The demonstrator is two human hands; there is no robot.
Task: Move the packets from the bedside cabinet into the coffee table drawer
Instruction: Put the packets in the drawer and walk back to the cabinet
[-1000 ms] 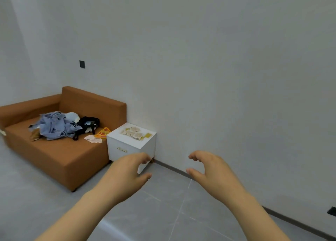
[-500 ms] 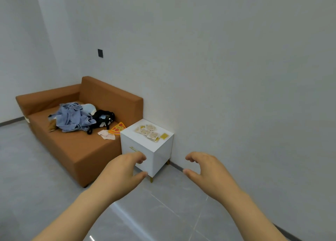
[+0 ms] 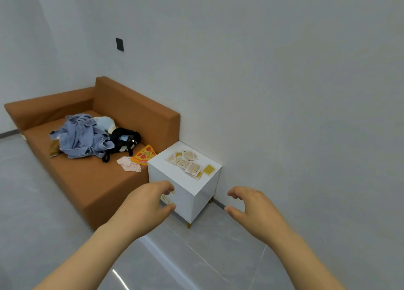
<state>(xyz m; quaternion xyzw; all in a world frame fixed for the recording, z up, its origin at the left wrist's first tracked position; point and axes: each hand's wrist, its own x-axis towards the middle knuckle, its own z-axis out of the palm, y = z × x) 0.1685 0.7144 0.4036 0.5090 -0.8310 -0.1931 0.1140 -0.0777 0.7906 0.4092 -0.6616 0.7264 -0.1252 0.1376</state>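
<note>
A white bedside cabinet point(image 3: 175, 177) stands against the wall just below the middle of the view. The packets point(image 3: 189, 163) lie in a loose, overlapping cluster on its top, toward the wall side, with one yellow packet point(image 3: 208, 170) at the cluster's 4 o'clock, just beside the others. The left hand point(image 3: 144, 206) reaches in from 7 o'clock, fingers loosely curled and holding nothing; in the view it overlaps the cabinet's front and part of the gold drawer handle point(image 3: 167, 200), though whether it touches them cannot be told. The right hand point(image 3: 253, 208) comes in from 5 o'clock, likewise loosely curled and empty, in the air over the grey floor point(image 3: 207, 257) at the cabinet's 4 o'clock. At the cabinet's 9 o'clock, touching its side, is a brown sofa point(image 3: 91, 180) holding a heap of blue clothes point(image 3: 80, 136), a black bag point(image 3: 124, 141), a pizza-slice toy point(image 3: 145, 155) and a small patterned cloth point(image 3: 129, 164). A black wall plate point(image 3: 119, 44) sits at 11 o'clock.
</note>
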